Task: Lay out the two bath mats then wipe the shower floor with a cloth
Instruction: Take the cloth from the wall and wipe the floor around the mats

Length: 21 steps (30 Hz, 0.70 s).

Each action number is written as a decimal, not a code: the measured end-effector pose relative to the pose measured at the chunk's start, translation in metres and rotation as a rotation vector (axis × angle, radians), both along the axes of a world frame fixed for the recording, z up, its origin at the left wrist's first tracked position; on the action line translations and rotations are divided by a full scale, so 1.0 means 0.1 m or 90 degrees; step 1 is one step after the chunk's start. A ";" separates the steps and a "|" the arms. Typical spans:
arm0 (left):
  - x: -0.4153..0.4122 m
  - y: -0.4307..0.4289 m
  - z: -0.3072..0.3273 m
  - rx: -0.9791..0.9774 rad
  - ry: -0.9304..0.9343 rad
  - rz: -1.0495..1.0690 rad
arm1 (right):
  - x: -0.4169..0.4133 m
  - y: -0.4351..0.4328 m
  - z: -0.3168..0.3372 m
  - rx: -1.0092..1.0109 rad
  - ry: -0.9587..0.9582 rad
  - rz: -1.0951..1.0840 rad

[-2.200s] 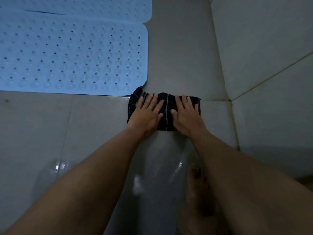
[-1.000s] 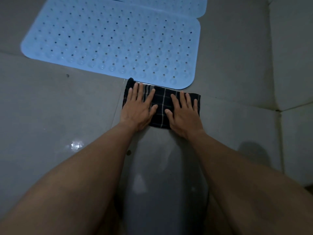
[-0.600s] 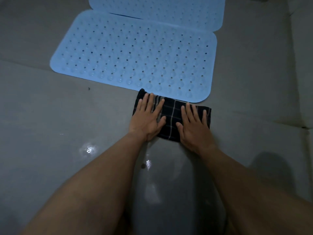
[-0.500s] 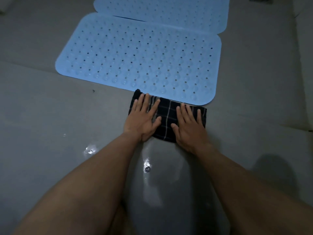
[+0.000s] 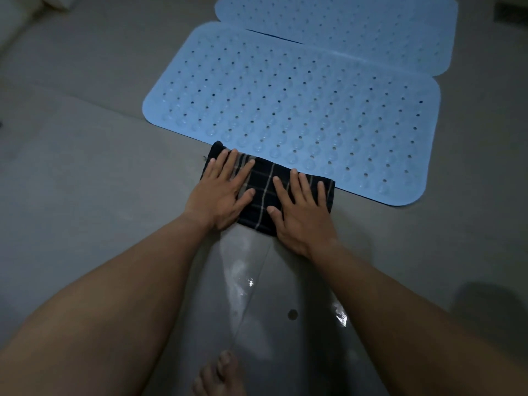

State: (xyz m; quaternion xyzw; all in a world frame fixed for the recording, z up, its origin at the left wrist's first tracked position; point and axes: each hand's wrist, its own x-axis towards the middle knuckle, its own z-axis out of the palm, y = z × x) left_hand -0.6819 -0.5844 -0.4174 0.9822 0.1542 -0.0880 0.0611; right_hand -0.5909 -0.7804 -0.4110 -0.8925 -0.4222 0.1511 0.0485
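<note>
Dark checked cloth (image 5: pixel 265 192) on wet grey shower floor (image 5: pixel 85 195), left hand (image 5: pixel 221 192) and right hand (image 5: pixel 303 215) pressing it with flat, spread fingers, its far edge touching near blue bath mat (image 5: pixel 300 110), second mat (image 5: pixel 357 27) overlapping behind.

Bare foot (image 5: pixel 220 375) bottom edge; dark object (image 5: pixel 513 13) top-right corner.
</note>
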 end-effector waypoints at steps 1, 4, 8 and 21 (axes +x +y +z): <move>-0.03 0.10 0.01 0.001 -0.002 0.003 | -0.03 0.11 -0.01 0.002 0.003 0.001; -0.15 0.42 0.02 0.007 -0.006 0.005 | -0.12 0.44 -0.03 0.008 0.008 0.012; -0.29 0.86 -0.01 0.020 -0.012 0.016 | -0.23 0.88 -0.04 0.022 0.026 0.027; -0.62 2.07 0.02 0.083 0.082 0.053 | -0.58 2.05 0.01 0.020 0.088 0.067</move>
